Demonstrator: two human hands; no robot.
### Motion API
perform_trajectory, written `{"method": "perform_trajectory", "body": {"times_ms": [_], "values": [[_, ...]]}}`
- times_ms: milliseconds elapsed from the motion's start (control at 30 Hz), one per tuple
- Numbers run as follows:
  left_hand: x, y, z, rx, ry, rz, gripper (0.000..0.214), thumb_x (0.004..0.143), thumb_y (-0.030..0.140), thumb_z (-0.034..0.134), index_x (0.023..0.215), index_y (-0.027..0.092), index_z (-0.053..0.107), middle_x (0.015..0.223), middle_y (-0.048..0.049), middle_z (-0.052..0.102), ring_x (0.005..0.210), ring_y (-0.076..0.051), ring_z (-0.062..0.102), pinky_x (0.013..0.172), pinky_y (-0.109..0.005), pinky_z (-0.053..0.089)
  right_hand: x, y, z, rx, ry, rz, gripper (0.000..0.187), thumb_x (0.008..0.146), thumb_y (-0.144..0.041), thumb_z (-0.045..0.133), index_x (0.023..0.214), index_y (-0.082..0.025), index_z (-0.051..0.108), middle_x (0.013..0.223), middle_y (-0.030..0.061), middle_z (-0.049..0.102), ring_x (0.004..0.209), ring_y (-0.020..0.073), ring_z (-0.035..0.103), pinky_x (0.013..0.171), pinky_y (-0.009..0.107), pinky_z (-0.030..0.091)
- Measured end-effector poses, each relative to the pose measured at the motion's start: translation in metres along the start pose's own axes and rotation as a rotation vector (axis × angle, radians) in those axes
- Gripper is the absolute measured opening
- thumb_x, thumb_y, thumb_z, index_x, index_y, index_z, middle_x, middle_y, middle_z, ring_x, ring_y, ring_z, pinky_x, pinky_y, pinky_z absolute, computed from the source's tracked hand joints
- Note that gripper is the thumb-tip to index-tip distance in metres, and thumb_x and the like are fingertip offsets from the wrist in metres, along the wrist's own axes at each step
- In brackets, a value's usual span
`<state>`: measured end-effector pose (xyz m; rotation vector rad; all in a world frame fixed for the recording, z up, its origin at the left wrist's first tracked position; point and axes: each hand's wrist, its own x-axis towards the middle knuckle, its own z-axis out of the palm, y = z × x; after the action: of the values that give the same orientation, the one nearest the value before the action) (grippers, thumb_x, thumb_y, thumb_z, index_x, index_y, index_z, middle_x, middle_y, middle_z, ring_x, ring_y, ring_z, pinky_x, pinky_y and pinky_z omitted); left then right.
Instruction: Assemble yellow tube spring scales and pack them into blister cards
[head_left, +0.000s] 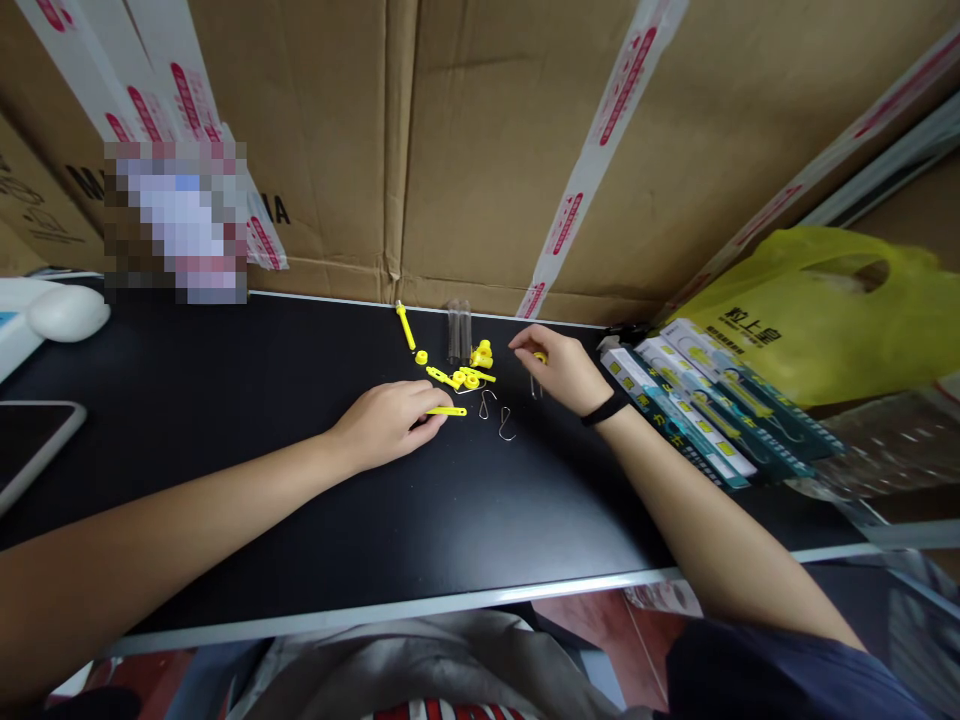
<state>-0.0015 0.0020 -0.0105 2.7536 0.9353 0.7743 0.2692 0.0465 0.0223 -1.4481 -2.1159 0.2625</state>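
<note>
My left hand (386, 420) rests on the black table (225, 470), its fingers pinched on a thin yellow plastic stick (448, 411). Farther right, my right hand (561, 368) hovers with fingers curled around a small yellow piece (540, 357); a black band circles that wrist. Between the hands lies a pile of small yellow plastic parts (469, 372). A longer yellow pin (406, 327) and clear tubes (459, 330) lie behind the pile. Bent wire hooks (498, 412) lie just in front of it.
Packaged cards (697, 400) are fanned out at the right, beside a yellow plastic bag (817, 300). Taped cardboard boxes (480, 130) wall off the back. A white device (60, 312) and a tablet (30, 440) sit at the left edge.
</note>
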Motion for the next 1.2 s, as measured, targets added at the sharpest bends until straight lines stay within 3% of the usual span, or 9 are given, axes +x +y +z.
{"method": "perform_trajectory", "body": {"times_ms": [67,133,333,567,667,767,1033,1133,1200], "values": [[0.0,0.0,0.0,-0.001,-0.004,-0.001,0.019,0.093,0.023,0.047,0.098,0.019,0.065,0.089,-0.0018,0.068,0.081,-0.015,0.063,0.072,-0.027,0.045,0.0,0.001,-0.001,-0.176,0.002,-0.127,0.012,0.085,-0.015,0.052,0.092,-0.017,0.062,0.09,0.0073,0.065,0.083,0.0201,0.062,0.077,0.034,0.048],[0.0,0.0,0.0,0.002,-0.009,-0.004,0.019,0.093,0.023,0.047,0.098,0.019,0.065,0.089,-0.0019,0.068,0.081,-0.015,0.063,0.072,-0.026,0.045,-0.001,0.001,0.0,-0.244,-0.083,-0.197,0.014,0.085,-0.014,0.051,0.093,-0.017,0.063,0.094,0.0083,0.065,0.084,0.0202,0.06,0.077,0.032,0.046],[0.0,0.0,0.0,-0.005,-0.007,0.001,0.02,0.093,0.024,0.046,0.1,0.019,0.065,0.09,-0.0022,0.068,0.083,-0.015,0.064,0.073,-0.027,0.046,-0.007,-0.004,0.007,-0.175,-0.277,-0.308,0.028,0.08,-0.008,0.054,0.104,-0.018,0.064,0.103,0.0078,0.059,0.085,0.0175,0.06,0.077,0.029,0.047],[0.001,0.0,-0.001,-0.004,0.004,0.004,0.019,0.093,0.023,0.048,0.098,0.019,0.065,0.086,-0.0013,0.066,0.078,-0.015,0.063,0.07,-0.026,0.044,-0.013,-0.016,-0.001,-0.242,-0.317,-0.277,0.034,0.078,-0.008,0.056,0.11,-0.018,0.057,0.107,0.008,0.055,0.082,0.0165,0.058,0.07,0.027,0.046],[0.0,0.0,0.0,0.001,0.009,0.015,0.02,0.093,0.023,0.047,0.098,0.019,0.066,0.088,-0.0017,0.067,0.08,-0.015,0.063,0.072,-0.026,0.045,-0.014,-0.016,-0.01,-0.421,-0.315,-0.191,0.018,0.078,-0.018,0.062,0.096,-0.017,0.057,0.097,0.007,0.057,0.076,0.0176,0.057,0.063,0.027,0.042],[0.0,-0.001,0.0,-0.001,0.006,0.013,0.02,0.093,0.024,0.047,0.098,0.019,0.066,0.088,-0.0019,0.068,0.081,-0.015,0.063,0.072,-0.026,0.045,-0.013,-0.013,-0.016,-0.493,-0.403,-0.136,0.003,0.08,-0.021,0.061,0.081,-0.018,0.059,0.091,0.0056,0.058,0.071,0.0162,0.055,0.06,0.027,0.038],[0.001,0.0,0.0,-0.002,-0.008,0.01,0.02,0.093,0.024,0.048,0.099,0.018,0.066,0.089,-0.0018,0.068,0.081,-0.015,0.064,0.071,-0.026,0.045,-0.01,-0.012,-0.015,-0.391,-0.483,-0.158,0.008,0.073,-0.011,0.057,0.07,-0.018,0.056,0.078,0.0023,0.061,0.066,0.0136,0.052,0.061,0.025,0.035],[0.0,-0.001,0.0,0.009,-0.005,0.012,0.02,0.093,0.025,0.048,0.099,0.018,0.066,0.088,-0.0013,0.067,0.08,-0.015,0.063,0.07,-0.026,0.044,-0.01,-0.012,-0.015,-0.352,-0.445,-0.165,0.006,0.073,-0.016,0.059,0.077,-0.018,0.056,0.078,0.002,0.059,0.066,0.0136,0.051,0.061,0.025,0.035],[0.0,-0.001,0.001,0.008,-0.003,0.013,0.02,0.093,0.025,0.048,0.099,0.018,0.066,0.088,-0.0013,0.067,0.079,-0.015,0.063,0.07,-0.026,0.044,-0.01,-0.01,-0.013,-0.318,-0.398,-0.179,0.017,0.074,-0.019,0.061,0.091,-0.017,0.058,0.083,0.003,0.059,0.07,0.0143,0.053,0.063,0.024,0.037]]}}
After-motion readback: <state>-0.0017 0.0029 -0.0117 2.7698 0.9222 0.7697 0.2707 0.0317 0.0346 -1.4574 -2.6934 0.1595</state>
